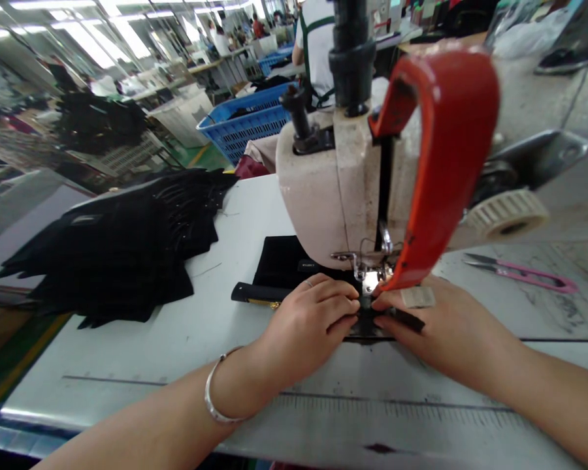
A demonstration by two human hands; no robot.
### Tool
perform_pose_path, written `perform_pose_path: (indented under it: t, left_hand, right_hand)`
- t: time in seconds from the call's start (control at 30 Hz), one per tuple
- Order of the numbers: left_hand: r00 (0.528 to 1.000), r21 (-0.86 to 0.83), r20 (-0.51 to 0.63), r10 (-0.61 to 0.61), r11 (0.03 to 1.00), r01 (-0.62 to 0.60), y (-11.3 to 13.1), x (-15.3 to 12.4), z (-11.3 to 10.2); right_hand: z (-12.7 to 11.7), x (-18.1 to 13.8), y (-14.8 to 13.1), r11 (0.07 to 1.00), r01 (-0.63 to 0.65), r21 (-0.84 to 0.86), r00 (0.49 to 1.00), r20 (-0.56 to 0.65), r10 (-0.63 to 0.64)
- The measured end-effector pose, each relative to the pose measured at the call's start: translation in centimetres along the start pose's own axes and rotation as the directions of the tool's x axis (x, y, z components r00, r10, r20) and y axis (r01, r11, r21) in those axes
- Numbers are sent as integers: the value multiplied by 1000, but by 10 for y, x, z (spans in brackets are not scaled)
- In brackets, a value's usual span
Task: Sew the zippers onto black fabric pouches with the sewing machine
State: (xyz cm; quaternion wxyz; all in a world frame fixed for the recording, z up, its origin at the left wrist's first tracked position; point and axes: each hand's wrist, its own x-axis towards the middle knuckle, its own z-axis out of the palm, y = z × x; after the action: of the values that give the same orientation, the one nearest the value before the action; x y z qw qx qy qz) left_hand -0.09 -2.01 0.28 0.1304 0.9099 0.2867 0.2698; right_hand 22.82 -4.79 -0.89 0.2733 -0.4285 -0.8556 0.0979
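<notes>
A black fabric piece [279, 261] with a small label and a gold zipper [262, 302] along its near edge lies under the head of a sewing machine [318, 189]. My left hand [306, 320], a bangle on its wrist, presses its bunched fingers on the cloth just left of the presser foot [371, 281]. On the foot's right side my right hand [441, 320] pinches a short black strip [406, 318] between thumb and fingers; tape wraps one finger. The fingertips of both hands nearly meet at the needle, and they hide part of the cloth there.
A tall pile of black fabric pieces [127, 241] covers the table's left side. Pink-handled thread snips [524, 273] lie at the right. The red curved lever [451, 150] arches over my right hand. Beyond the table stand a blue basket [249, 124] and a person [318, 52].
</notes>
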Motion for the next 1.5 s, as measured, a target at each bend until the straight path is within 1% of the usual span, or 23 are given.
perform_pose_path:
  t: [0.1, 0.23, 0.3, 0.4, 0.5, 0.6, 0.7, 0.8, 0.87, 0.93, 1.1, 1.2, 1.27, 1.43, 1.5]
  left_hand:
    - [1000, -2, 5, 9, 1000, -9, -1, 1, 0]
    - [999, 70, -50, 21, 997, -18, 3, 3, 4]
    - [997, 103, -72, 32, 994, -24, 5, 3, 6]
    - [997, 82, -77, 28, 996, -21, 6, 2, 5]
    - [998, 42, -52, 30, 999, -28, 5, -1, 3]
    - [997, 54, -41, 60, 997, -57, 4, -2, 1]
    - [997, 71, -40, 73, 995, -70, 4, -2, 1]
    - [998, 75, -26, 52, 996, -50, 3, -2, 1]
    - [999, 61, -36, 33, 998, -30, 2, -1, 2]
    - [998, 48, -55, 23, 999, -21, 0, 1, 4]
    - [994, 68, -102, 38, 997, -31, -6, 5, 7]
    - [993, 68, -106, 51, 997, -44, -8, 5, 7]
    - [995, 50, -95, 40, 998, -36, -8, 5, 6]
    - [998, -4, -64, 5, 1000, -5, -11, 8, 6]
    - [998, -7, -70, 3, 1000, -4, -14, 10, 7]
  right_hand:
    - [0, 0, -2, 999, -15, 34, 1000, -12, 16]
    - [3, -1, 0, 995, -92, 34, 996, 0, 92]
    - [6, -3, 1, 994, -108, 16, 994, -9, 108]
    - [6, -4, 2, 998, -69, 2, 998, -1, 69]
    - [4, -4, 2, 1000, -4, -3, 1000, -6, 3]
    - [2, -3, 2, 998, 53, -15, 998, -30, -53]
    - [3, -4, 2, 996, 79, -37, 996, -48, -80]
    - [7, -4, 2, 997, 48, -66, 998, -36, -50]
    - [8, -3, 2, 996, 19, -82, 1000, -14, -20]
    - [8, -1, 3, 996, 0, -90, 1000, -17, -2]
    - [2, 6, 4, 995, 21, -95, 998, -55, -26]
    - [2, 7, 5, 995, 30, -96, 998, -51, -35]
    - [4, 6, 6, 995, 8, -95, 999, -47, -13]
    - [10, 5, 12, 996, -83, -38, 996, 35, 84]
    - [12, 6, 14, 993, -114, -20, 993, 30, 114]
